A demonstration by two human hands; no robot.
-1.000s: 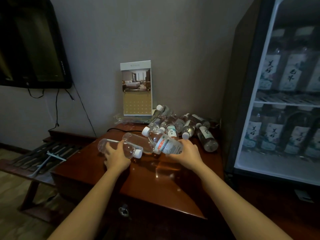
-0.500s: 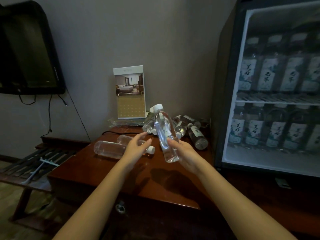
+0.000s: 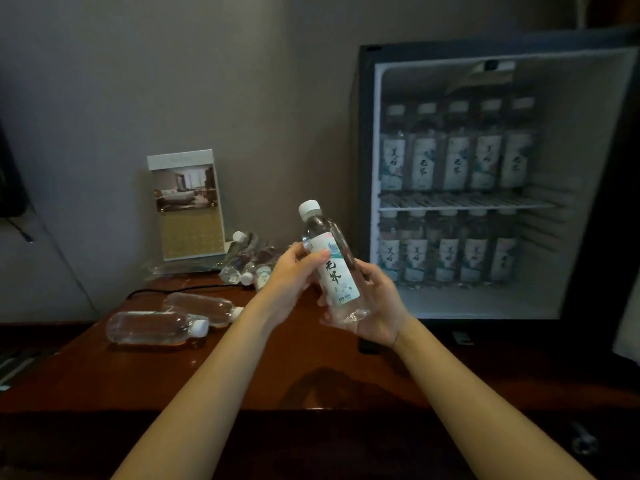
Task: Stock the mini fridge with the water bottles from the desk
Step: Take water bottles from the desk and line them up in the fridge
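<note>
Head view: both hands (image 3: 346,285) grip bottle (image 3: 330,261); fridge (image 3: 367,133) labels blurred.

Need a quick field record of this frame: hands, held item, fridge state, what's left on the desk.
left hand: gripping the held bottle at its label
right hand: cradling the bottle's base
held bottle: labelled, white cap on, roughly upright, tilted, above the desk
mini fridge: open, bottles standing in a row on both shelves
desk: two unlabelled bottles lying on their sides at left; pile of bottles by the wall
calendar card: upright against the wall
</note>
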